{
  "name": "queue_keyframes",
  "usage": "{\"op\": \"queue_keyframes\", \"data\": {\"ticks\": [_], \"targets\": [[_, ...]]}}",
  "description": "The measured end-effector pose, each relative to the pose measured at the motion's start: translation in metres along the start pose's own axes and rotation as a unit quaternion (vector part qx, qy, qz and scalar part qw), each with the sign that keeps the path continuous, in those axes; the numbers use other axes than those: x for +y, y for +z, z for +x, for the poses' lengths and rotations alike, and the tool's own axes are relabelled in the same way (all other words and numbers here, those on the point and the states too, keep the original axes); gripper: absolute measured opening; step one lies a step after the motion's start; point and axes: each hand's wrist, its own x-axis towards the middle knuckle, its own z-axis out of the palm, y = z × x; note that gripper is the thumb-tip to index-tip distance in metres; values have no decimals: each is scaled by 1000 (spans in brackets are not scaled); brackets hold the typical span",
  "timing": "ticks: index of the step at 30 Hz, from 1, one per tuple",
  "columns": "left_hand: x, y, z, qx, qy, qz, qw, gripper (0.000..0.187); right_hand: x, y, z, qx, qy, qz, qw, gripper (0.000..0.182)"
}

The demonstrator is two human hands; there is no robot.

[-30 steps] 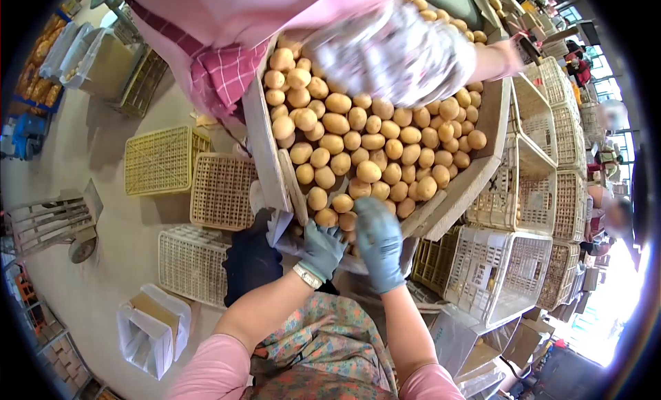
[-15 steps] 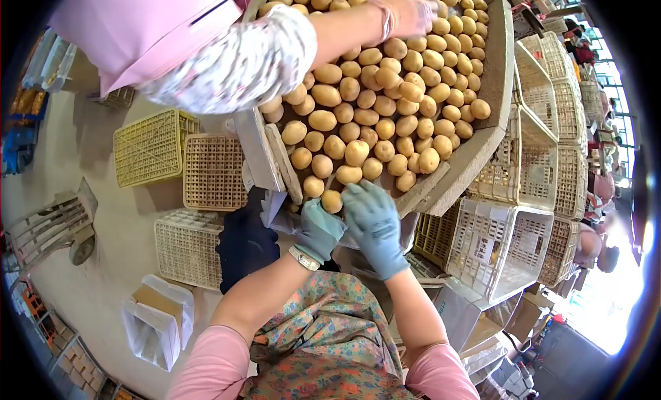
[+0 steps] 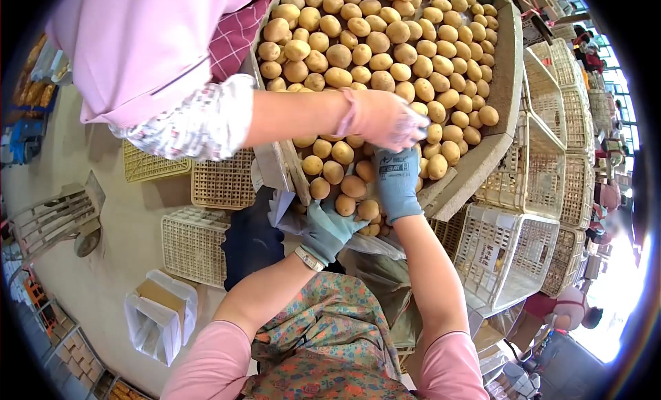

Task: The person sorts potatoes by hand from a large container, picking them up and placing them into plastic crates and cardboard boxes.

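Observation:
Many round, light-brown potatoes (image 3: 379, 42) lie on a sorting table with a raised wooden rim (image 3: 499, 110). My left hand (image 3: 329, 229), in a grey-green glove with a watch at the wrist, is at the table's near opening, its fingers spread beside several potatoes. In a blue-grey glove, my right hand (image 3: 398, 183) reaches in among the potatoes, palm down; its fingertips are hidden under a co-worker's hand. Below the opening, more potatoes lie at the edge of a plastic-lined container (image 3: 375, 245).
A co-worker's gloved hand (image 3: 385, 119) and forearm cross the table from the left. Plastic crates (image 3: 506, 255) stand stacked at the right, others (image 3: 195, 245) on the floor at the left. A lined box (image 3: 160, 317) and a metal cart (image 3: 55, 221) are farther left.
My right hand has moved forward over the potatoes. My left hand has turned its fingers rightward. Potatoes have shifted to the opening, and the co-worker's arm has come closer to me.

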Motion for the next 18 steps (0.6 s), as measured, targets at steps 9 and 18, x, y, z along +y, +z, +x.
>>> {"op": "queue_keyframes", "data": {"ticks": [9,18], "targets": [[-1,6,-2,-42,-19,-3,999,73,10,-6,-4,137,-156,9,978,23],[-7,14,-3,-19,-13,-25,999,75,16,-29,-47,218,-66,291,929,52]]}}
